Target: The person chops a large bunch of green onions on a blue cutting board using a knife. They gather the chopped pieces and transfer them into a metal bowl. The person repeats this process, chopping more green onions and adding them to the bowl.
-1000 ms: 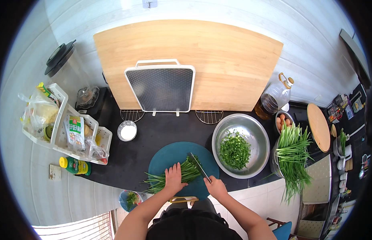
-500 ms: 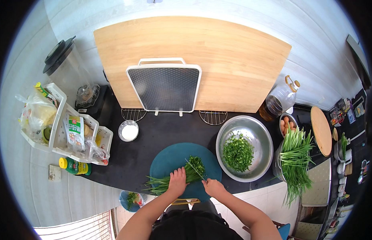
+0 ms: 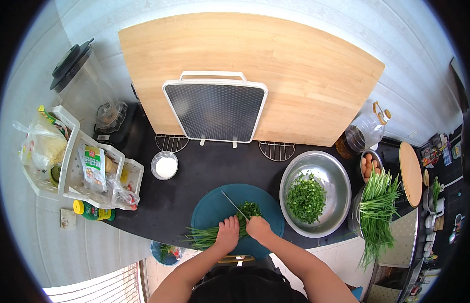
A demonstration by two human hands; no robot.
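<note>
The right hand, closed around a kitchen knife, points its blade forward-left past the left hand. Half curled, the left holds down chives lying crosswise on the teal chopping board beneath both hands.

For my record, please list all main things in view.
Knife: one, silver, right hand
Stalks: bunch, green, board
Board: one, teal, counter
Basin: one, silver, beside board
Chopped greens: heaps, green, board, basin
Long greens: bunch, green, right
Eggs: several, brown, right
Jug: one, clear, right
Panel: one, tan, wall
Tray: one, black, before panel
Racks: two, silver, beside tray
Small bowl: one, clear, left
Blender: one, clear-black, left
Baskets: several, white, left
Bottle: one, green-yellow, left
Left hand: one, on stalks
Right hand: one, on knife
</note>
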